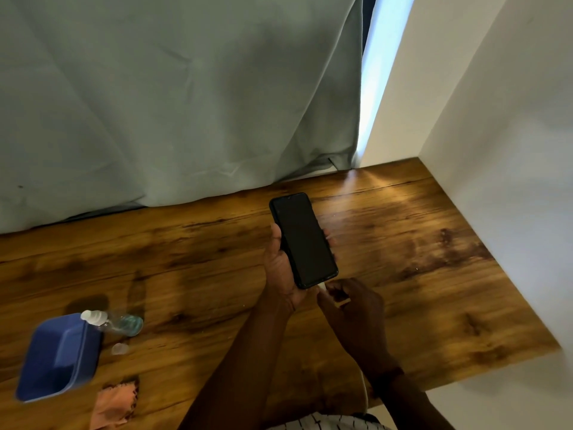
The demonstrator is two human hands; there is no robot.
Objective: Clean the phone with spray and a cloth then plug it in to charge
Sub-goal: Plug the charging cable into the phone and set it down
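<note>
A black phone (302, 240) with a dark screen is held above the wooden table (186, 259), screen up, in my left hand (280, 268). My right hand (347, 301) pinches the white plug of a charging cable (323, 287) right at the phone's bottom edge. The white cable (363, 386) runs down under my right wrist towards the table's near edge. A small clear spray bottle (116, 322) with a white top lies on its side at the left. A pink cloth (114, 403) lies crumpled near the front edge.
A blue plastic box (57, 358) stands at the left beside the bottle, with a small clear cap (119, 348) next to it. A grey-green curtain (170, 103) hangs behind the table. A white wall (511, 181) borders the table on the right.
</note>
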